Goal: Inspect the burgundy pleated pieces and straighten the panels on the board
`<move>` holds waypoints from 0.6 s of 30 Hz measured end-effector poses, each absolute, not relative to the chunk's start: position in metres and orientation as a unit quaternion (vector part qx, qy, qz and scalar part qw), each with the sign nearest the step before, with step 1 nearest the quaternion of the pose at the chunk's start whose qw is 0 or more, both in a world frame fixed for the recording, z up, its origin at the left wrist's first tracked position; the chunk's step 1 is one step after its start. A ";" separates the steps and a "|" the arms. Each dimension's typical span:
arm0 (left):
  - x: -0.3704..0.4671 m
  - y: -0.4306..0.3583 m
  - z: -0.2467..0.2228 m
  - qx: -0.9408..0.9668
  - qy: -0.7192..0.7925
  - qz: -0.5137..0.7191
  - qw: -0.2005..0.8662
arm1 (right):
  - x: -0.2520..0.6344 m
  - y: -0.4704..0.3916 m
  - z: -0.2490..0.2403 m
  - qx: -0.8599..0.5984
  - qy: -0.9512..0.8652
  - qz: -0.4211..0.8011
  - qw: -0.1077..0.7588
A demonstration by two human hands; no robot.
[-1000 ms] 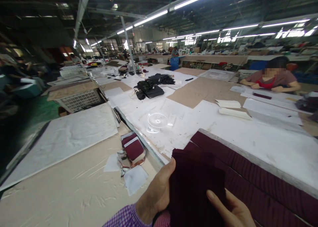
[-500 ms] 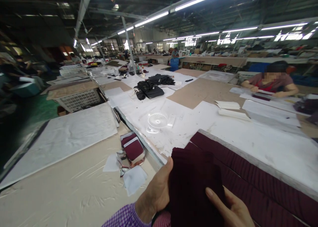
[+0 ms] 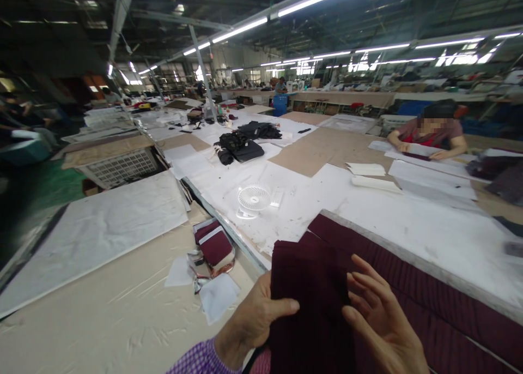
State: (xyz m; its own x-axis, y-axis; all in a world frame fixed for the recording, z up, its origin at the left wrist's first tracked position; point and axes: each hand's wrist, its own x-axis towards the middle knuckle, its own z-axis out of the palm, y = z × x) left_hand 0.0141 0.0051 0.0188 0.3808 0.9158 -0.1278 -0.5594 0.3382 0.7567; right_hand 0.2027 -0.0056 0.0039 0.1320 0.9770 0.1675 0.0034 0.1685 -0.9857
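A stack of dark maroon fabric pieces [image 3: 312, 287] is upright in front of me at the lower middle. My left hand [image 3: 261, 314] grips it by the left edge, thumb pressed flat on the near face and the other fingers hidden behind. At the opposite edge is my right hand [image 3: 382, 319], its fingers spread and slightly curled; whether the thumb tip touches the cloth I cannot tell. Beyond and to the right, rows of overlapping maroon fabric pieces [image 3: 412, 276] lie on the table along a grey strip.
A small white fan [image 3: 254, 198] lies on the white-covered table [image 3: 327, 199]. Fabric swatches [image 3: 217, 246] sit on the beige surface at left. Black garments [image 3: 245, 145] are piled farther back. Across the table a person [image 3: 433, 131] works with papers. A crate [image 3: 122, 167] stands left.
My right hand has loosened from the fabric's right side and its fingers have spread. My left thumb has moved from the edge onto the front face. The view has shifted slightly.
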 end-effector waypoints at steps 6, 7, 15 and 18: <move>0.014 0.002 0.018 0.330 0.272 0.463 0.776 | 0.212 0.000 -0.009 -0.510 -0.486 0.488 0.515; 0.014 0.002 0.018 0.333 0.273 0.463 0.775 | 0.212 -0.001 -0.011 -0.504 -0.469 0.518 0.508; 0.018 0.002 0.019 0.304 0.255 0.497 0.772 | 0.194 -0.014 0.003 -0.540 -0.315 0.621 0.473; 0.020 0.003 0.022 0.254 0.253 0.510 0.782 | 0.189 -0.015 0.008 -0.570 -0.317 0.581 0.487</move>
